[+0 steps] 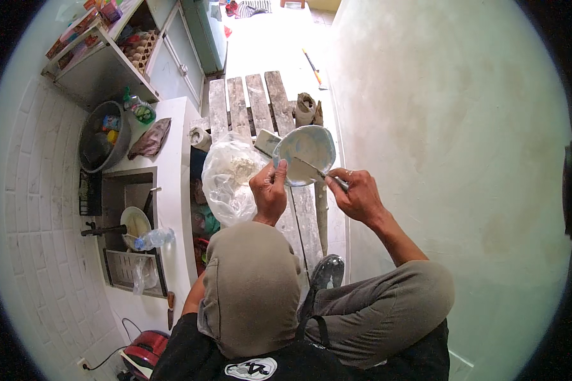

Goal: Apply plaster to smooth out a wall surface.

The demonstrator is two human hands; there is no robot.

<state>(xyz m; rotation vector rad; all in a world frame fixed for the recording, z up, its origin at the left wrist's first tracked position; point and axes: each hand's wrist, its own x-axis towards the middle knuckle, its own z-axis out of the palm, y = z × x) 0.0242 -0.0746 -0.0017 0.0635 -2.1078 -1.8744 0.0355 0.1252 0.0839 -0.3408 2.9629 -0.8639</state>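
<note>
My left hand (269, 193) grips the left edge of a round, shallow bowl (312, 143) smeared with pale paste. My right hand (354, 193) is closed on the handle of a putty knife (308, 167), its blade down inside the bowl. Behind the bowl, a flat pale board or tool (267, 141) lies partly hidden. An open plastic bag (225, 193) with white powder (244, 167) rests on the slatted wooden planks (255, 95), just left of my left hand.
At left, a counter (178, 130) carries a gray tub (89, 150) and a sink (121, 187) holding dishes, with a knife (170, 311) near its edge. A bare wall (445, 127) runs along the right. A long-handled tool (310, 63) lies beyond the planks.
</note>
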